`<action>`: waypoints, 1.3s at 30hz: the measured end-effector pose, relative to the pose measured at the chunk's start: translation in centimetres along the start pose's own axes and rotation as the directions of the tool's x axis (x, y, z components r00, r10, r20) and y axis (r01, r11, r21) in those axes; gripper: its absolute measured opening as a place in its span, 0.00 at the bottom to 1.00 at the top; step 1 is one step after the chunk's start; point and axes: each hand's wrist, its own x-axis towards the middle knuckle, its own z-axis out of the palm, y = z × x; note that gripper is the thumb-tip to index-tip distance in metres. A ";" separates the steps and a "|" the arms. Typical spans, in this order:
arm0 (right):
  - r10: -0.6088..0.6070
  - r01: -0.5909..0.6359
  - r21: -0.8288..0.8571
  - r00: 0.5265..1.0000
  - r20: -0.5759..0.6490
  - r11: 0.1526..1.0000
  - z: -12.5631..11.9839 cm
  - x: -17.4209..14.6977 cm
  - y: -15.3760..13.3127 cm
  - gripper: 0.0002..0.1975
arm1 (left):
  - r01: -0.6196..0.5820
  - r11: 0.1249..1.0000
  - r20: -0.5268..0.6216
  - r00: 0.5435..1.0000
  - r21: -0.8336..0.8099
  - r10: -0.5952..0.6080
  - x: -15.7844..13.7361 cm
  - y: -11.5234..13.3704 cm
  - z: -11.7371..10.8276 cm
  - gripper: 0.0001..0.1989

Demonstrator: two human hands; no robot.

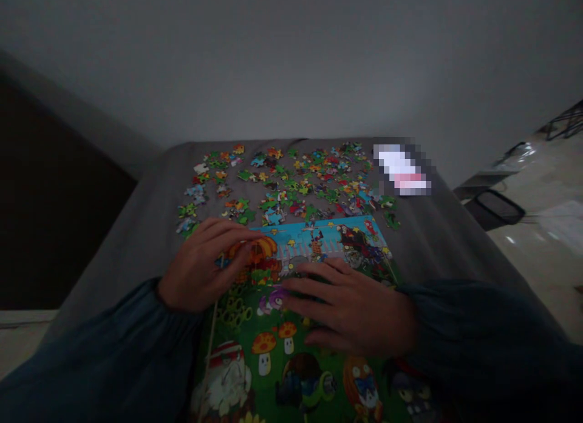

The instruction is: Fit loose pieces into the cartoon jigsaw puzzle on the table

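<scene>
A jigsaw puzzle point(314, 344) with a cartoon garden picture lies in front of me: pumpkins, mushrooms and other figures on green, under a blue strip of sky. My left hand point(204, 268) is at its upper left corner, over the orange pumpkin. Its thumb and index finger come close together there, and whatever is between them is hidden. Across the middle right of the picture rests my right hand point(348, 304), palm down, fingers spread and holding nothing. Just beyond the top edge, loose puzzle pieces point(285, 198) are scattered.
Everything lies on a grey cloth-covered surface point(141, 229) that meets a pale wall point(291, 65). A lit, blurred-out phone-like object point(403, 170) is at the far right. Beyond the right edge is a shiny floor point(542, 253) with a dark-framed object point(496, 207).
</scene>
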 end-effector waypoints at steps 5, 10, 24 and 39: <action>0.006 -0.006 -0.030 1.000 0.005 1.000 0.3 0.3 0.1 0.26 | -0.022 1.000 0.010 1.000 0.004 0.022 -0.1 -0.1 0.1 0.11; 0.017 -0.017 -0.025 1.000 0.001 1.000 0.5 0.3 0.0 0.26 | -0.016 1.000 0.017 1.000 -0.003 0.017 0.0 0.0 0.1 0.11; 0.013 -0.013 -0.024 1.000 -0.016 1.000 0.5 0.3 0.2 0.24 | -0.046 0.999 0.020 0.999 -0.010 0.046 -0.3 -0.2 0.3 0.11; -0.002 0.002 -0.020 1.000 -0.007 1.000 0.9 0.6 -0.2 0.28 | -0.059 0.998 0.008 0.998 -0.027 0.059 -0.1 0.3 0.3 0.11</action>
